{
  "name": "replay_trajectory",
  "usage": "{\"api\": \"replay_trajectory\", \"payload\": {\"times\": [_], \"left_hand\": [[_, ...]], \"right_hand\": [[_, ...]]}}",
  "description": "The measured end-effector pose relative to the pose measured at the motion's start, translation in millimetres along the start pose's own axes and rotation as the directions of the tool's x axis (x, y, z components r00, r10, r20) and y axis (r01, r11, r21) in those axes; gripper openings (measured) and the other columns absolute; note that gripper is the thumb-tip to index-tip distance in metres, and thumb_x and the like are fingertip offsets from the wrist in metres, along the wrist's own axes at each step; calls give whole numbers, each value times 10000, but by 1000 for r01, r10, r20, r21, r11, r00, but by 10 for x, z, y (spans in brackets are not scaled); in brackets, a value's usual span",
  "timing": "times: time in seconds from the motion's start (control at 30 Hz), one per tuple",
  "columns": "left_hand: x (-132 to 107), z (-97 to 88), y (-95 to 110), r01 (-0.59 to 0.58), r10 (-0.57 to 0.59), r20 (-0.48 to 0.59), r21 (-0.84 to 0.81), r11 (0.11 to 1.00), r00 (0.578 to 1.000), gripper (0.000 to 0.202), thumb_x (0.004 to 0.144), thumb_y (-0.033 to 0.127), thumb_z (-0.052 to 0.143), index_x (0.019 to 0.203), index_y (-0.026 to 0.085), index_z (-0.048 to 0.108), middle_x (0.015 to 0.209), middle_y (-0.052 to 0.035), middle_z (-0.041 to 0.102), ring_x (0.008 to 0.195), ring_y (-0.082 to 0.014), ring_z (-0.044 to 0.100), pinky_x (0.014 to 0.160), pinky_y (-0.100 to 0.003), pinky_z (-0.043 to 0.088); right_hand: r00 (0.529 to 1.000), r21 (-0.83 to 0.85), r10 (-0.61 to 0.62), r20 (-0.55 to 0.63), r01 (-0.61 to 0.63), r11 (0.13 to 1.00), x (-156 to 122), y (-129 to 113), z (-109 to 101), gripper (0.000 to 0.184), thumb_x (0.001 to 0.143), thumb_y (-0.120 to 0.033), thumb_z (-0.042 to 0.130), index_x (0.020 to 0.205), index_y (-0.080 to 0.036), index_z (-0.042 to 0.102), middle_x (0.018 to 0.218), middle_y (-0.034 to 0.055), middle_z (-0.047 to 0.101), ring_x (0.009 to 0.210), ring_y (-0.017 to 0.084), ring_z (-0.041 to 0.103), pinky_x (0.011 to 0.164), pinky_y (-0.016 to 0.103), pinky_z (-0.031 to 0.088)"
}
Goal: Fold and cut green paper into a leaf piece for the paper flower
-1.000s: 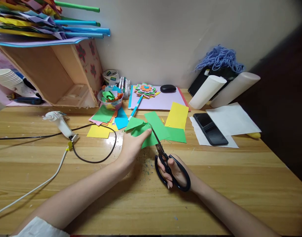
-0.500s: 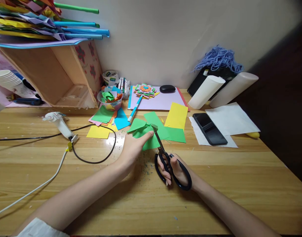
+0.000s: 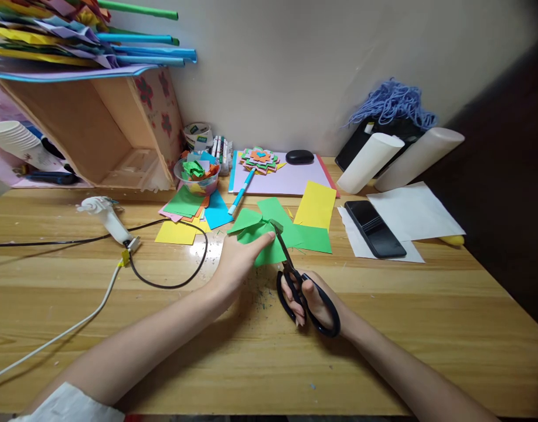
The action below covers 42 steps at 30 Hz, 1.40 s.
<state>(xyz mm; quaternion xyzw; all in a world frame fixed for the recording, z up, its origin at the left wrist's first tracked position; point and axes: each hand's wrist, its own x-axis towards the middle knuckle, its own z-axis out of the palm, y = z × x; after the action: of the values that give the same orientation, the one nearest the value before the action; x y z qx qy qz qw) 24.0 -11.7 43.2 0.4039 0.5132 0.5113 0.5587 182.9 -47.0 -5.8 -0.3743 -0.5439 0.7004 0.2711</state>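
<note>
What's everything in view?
Scissors: one, black, centre
Held paper: count unclear, green, centre
Loose paper: many, multicoloured, centre, right
Smartphone: one, black, right
Glue gun: one, white, left
Cables: two, black/white, left
Paper flower: one, multicoloured, rear
Probable mouse: one, black, rear
Scrap tub: one, clear, rear
Markers: several, white, rear
Box: one, tan, left
Bundled paper: many, multicoloured, atop box
Cups: stack, white, left
Cylinders: two, white, right
Yarn: bundle, blue, right
Left hand: one, on paper
Right hand: one, on scissors
</note>
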Motion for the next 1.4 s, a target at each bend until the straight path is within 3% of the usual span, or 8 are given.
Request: {"api": "replay_trajectory", "payload": {"times": [0.77,1.1,1.17,1.2,1.27,1.3,1.37,1.4], "left_hand": [[-2,7,26,-62,59,-40,-63,996,997,262,684,309,664,904,168,650,1021,-60,669,938,-203,604,863,-338,453],[185,-119,62,-50,41,-63,-151,987,997,327,646,323,694,924,158,648,994,-76,674,863,-208,634,819,-341,482],[212,-153,115,-45,41,-25,-196,980,999,318,647,317,695,918,157,646,988,-75,673,852,-207,634,802,-333,493],[214,-166,148,-31,35,17,-214,976,999,306,653,313,692,914,159,647,986,-75,672,851,-208,633,791,-331,499],[198,-191,212,23,9,144,-221,975,990,285,661,306,687,905,166,651,972,-78,674,845,-218,636,759,-330,511],[183,-204,238,60,-14,221,-205,977,975,286,656,301,692,908,172,655,962,-79,677,842,-225,639,743,-331,516],[147,-239,261,147,-90,375,-124,981,922,315,626,284,715,920,183,663,929,-85,685,840,-240,642,723,-338,520],[130,-264,253,186,-138,442,-67,980,886,330,608,275,728,921,187,669,907,-89,689,840,-247,644,720,-344,519]], "right_hand": [[997,6,3,-79,-3,1000,-2,-34,15,614,559,-790,484,606,-182,410,385,-79,390,271,55,363,271,167,298],[980,154,-63,188,34,988,-59,-82,-115,765,469,-891,313,699,-175,453,462,-60,414,338,75,393,360,229,400],[982,180,-137,132,112,977,-27,-141,-259,784,413,-920,273,658,-193,434,425,-67,387,305,83,362,334,249,384],[987,143,-162,7,159,977,-10,-185,-350,787,421,-928,219,644,-202,423,414,-66,376,303,91,361,340,255,376],[932,-76,-189,-309,174,982,13,-283,-551,731,553,-890,183,651,-209,433,407,-54,386,332,116,399,389,270,389],[863,-273,-214,-457,93,957,17,-328,-650,637,666,-810,266,676,-205,466,429,-38,424,380,129,443,439,272,399],[699,-649,-343,-628,-226,727,15,-384,-821,475,704,-672,460,684,-201,520,529,4,527,511,164,522,501,270,375],[654,-718,-385,-652,-366,592,13,-391,-884,414,713,-614,497,710,-203,545,575,20,568,571,191,551,513,274,360]]}}
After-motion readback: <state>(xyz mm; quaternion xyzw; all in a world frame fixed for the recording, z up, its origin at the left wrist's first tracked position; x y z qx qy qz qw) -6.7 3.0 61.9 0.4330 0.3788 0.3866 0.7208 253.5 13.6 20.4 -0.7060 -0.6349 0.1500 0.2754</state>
